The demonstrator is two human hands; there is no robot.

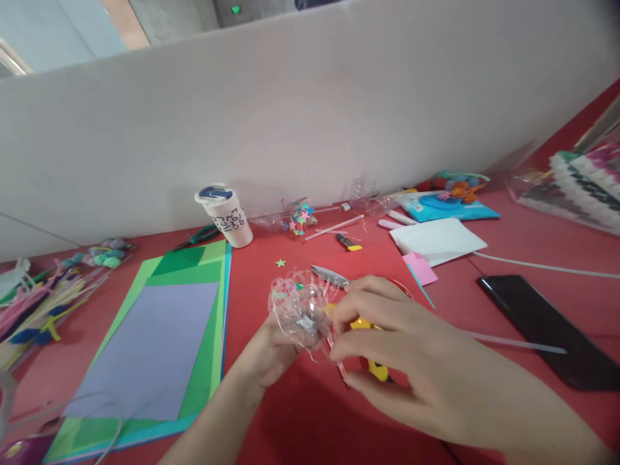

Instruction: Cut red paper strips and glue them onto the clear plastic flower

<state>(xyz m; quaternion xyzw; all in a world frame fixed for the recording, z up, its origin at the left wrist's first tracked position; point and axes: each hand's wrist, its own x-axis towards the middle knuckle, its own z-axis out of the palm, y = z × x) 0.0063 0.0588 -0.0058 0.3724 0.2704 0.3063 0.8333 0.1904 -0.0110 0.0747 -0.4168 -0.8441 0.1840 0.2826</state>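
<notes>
My left hand [277, 352] is closed around a crinkled clear plastic bundle [306, 310], with coloured stars visible at its upper left and thin strings hanging from it. Just to the right, my right hand [387, 329] hovers with fingers bent and apart; nothing shows between them. Scissors [334, 276] with yellow handles lie on the red tabletop, partly hidden behind my right hand. A thin pink stick [341, 369] shows near its fingertips. One loose green star [280, 263] rests on the red surface beyond the bundle.
Coloured sheets [155, 349] are stacked at left, near a white cup [227, 216]. A star-covered cluster [301, 218], a utility knife [347, 242] and white paper [438, 240] lie further back. At right is a black phone [547, 329]. Pipe cleaners [43, 310] crowd the left edge.
</notes>
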